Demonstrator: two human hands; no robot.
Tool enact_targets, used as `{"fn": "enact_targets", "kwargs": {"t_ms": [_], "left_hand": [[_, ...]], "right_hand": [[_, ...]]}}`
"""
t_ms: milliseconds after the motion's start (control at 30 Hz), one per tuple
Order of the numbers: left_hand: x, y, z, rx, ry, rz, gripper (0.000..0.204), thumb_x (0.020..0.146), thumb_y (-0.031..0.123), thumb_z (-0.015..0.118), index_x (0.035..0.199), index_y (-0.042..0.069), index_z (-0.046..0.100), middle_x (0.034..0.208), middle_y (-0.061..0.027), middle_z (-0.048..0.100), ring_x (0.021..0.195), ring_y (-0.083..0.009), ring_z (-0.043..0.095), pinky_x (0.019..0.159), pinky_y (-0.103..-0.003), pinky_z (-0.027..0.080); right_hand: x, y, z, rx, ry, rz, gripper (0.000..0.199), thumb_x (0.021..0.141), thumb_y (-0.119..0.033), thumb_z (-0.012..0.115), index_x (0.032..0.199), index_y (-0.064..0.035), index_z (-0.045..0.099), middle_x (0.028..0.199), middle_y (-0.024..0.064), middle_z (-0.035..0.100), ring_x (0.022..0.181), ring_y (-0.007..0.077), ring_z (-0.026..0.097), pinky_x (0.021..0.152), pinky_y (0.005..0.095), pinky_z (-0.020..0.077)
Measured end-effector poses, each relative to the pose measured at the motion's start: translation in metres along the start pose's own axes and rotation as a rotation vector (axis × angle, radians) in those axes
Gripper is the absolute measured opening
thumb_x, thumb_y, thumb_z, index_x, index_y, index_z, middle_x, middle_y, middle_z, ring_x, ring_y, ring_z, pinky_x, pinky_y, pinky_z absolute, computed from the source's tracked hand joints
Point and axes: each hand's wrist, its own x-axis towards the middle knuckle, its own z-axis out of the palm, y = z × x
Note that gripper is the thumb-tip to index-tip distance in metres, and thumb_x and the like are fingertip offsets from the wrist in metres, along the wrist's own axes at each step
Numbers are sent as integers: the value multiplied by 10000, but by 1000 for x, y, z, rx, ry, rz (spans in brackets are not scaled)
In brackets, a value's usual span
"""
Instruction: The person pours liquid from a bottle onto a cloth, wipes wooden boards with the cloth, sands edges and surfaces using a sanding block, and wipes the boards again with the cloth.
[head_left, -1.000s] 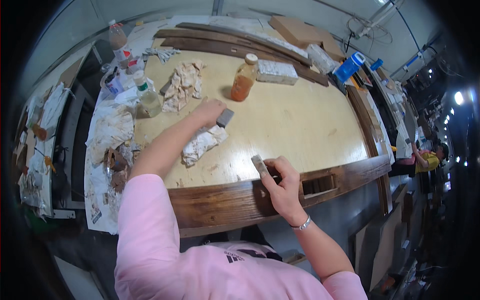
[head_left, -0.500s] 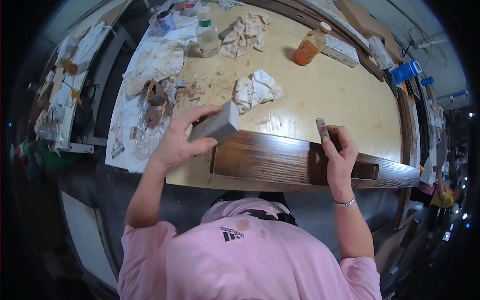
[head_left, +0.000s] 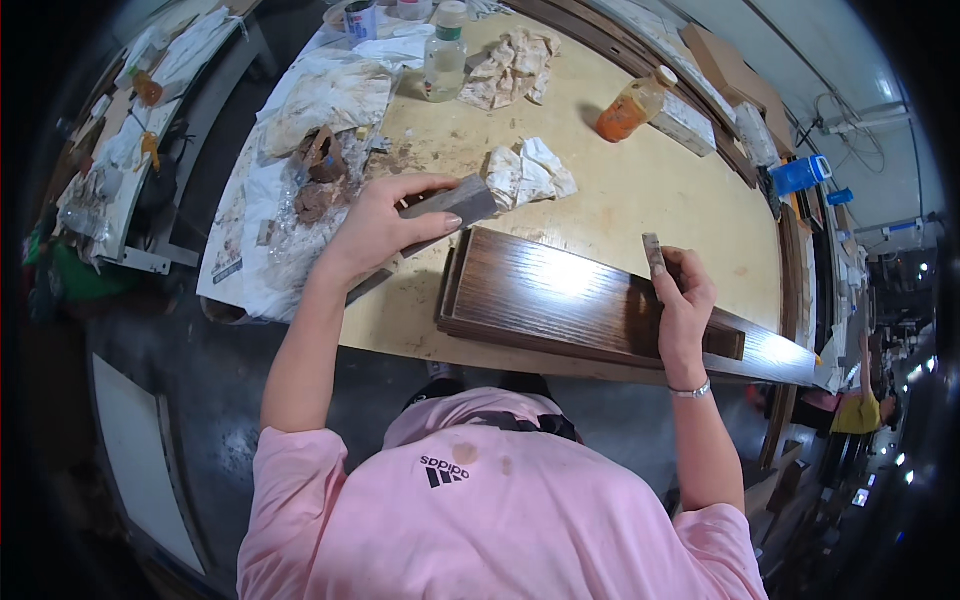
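Note:
My left hand point(head_left: 385, 225) is wrapped round a long grey-brown rectangular bar point(head_left: 474, 198), its far end tilted up near the left end of a dark-stained wooden board point(head_left: 560, 290). The bar's lower part runs back beneath my hand. Over the right part of the board, my right hand point(head_left: 685, 300) pinches a short, stained grey-brown stick point(head_left: 653, 252) upright between thumb and fingers. The board has a shiny grain and a rectangular cutout point(head_left: 724, 342) close to my right wrist. Layered edges at its left end show more boards underneath.
Crumpled stained cloths point(head_left: 530, 172) lie beyond the boards. A clear bottle point(head_left: 445, 60) stands at the far left, an orange-filled bottle point(head_left: 632, 108) at the far right. Plastic sheeting and brown scraps point(head_left: 318, 175) cover the left side of the yellowish table point(head_left: 420, 335).
My left hand has turned the bar, so its long side shows instead of its pale end. The view has shifted slightly; my right hand keeps its grip on the stick.

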Motion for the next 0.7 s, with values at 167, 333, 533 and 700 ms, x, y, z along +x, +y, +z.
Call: {"fn": "enact_targets", "kwargs": {"t_ms": [167, 333, 533, 700], "left_hand": [[54, -62, 28, 521, 93, 138, 564, 771, 304, 801, 1287, 110, 681, 1322, -136, 631, 1266, -307, 533, 1088, -417, 403], [112, -75, 70, 658, -94, 379, 681, 770, 309, 799, 1411, 217, 589, 1472, -109, 518, 1391, -315, 404, 1200, -493, 266], [140, -83, 84, 796, -265, 252, 616, 790, 289, 799, 1369, 196, 612, 1383, -114, 552, 1276, -304, 485, 1137, -465, 350], [104, -40, 52, -38, 167, -3, 397, 871, 204, 739, 1215, 23, 662, 1116, -103, 646, 962, -139, 608, 784, -287, 521]], "right_hand": [[0, 2, 1, -47, 21, -59, 150, 917, -28, 630, 1050, 38, 654, 867, -28, 602, 756, 43, 483, 672, 206, 381], [-1, 1, 2, -10, 36, -23, 153, 885, -24, 659, 1019, 51, 667, 846, 32, 590, 759, 97, 536, 684, 256, 444], [-1, 0, 5, -57, 36, -36, 158, 878, -47, 676, 998, 55, 675, 795, 34, 560, 708, 105, 519, 650, 262, 427], [-1, 0, 3, -6, 60, -7, 174, 872, -54, 681, 1011, 50, 680, 808, 40, 569, 742, 112, 551, 658, 261, 438]]}}
